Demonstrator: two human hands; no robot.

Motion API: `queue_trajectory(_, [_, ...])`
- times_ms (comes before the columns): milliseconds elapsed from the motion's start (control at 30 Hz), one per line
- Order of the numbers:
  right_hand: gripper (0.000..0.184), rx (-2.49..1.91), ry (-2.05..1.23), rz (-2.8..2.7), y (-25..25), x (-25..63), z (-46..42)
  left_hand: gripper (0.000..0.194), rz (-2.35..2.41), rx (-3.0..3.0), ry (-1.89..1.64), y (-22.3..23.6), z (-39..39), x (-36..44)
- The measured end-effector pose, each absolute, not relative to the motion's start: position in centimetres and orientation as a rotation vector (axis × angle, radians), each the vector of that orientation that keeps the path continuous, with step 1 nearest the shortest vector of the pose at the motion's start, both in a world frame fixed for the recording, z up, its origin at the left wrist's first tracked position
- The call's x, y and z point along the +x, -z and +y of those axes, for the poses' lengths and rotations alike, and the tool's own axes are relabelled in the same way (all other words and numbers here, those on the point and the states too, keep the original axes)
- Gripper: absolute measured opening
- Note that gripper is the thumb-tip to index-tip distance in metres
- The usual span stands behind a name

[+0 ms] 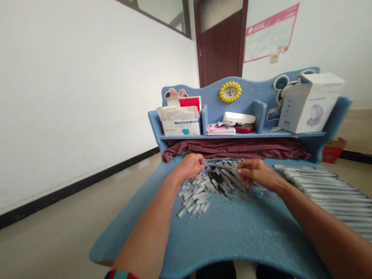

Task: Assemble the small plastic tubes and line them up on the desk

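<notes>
My right hand (pixel 252 173) pinches the end of a thin translucent pen barrel (pixel 223 166), which points left towards my left hand (pixel 192 164). The left hand's fingers are closed; whatever they hold is too small to make out. Beneath both hands lies a loose pile of dark and clear pen parts (pixel 222 180). Closer to me, left of that pile, short whitish translucent pen caps (pixel 193 199) are heaped. Many pens (pixel 328 190) lie side by side in a stack at the right, beyond my right forearm.
The blue desk (pixel 229 232) has a raised back shelf with a mask box (pixel 181 127), a yellow flower-shaped clock (pixel 230 92), a red round tin (pixel 244 128) and a white carton (pixel 312 102). Folded checked cloth (pixel 238 148) runs below the shelf. A white wall (pixel 72 97) stands left.
</notes>
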State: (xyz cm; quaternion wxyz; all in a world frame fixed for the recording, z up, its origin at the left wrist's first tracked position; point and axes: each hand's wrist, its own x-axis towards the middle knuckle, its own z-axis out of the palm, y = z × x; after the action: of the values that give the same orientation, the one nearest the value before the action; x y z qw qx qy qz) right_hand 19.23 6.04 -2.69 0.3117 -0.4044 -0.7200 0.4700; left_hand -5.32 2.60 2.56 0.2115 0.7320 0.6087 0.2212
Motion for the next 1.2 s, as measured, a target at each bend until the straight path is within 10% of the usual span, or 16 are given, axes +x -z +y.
queue_trajectory(1200, [0.028,-0.799,-1.423,-1.876,2.2,18.7,4.9,0.019,1.155,1.556,-1.019,-2.4,2.8,-6.6])
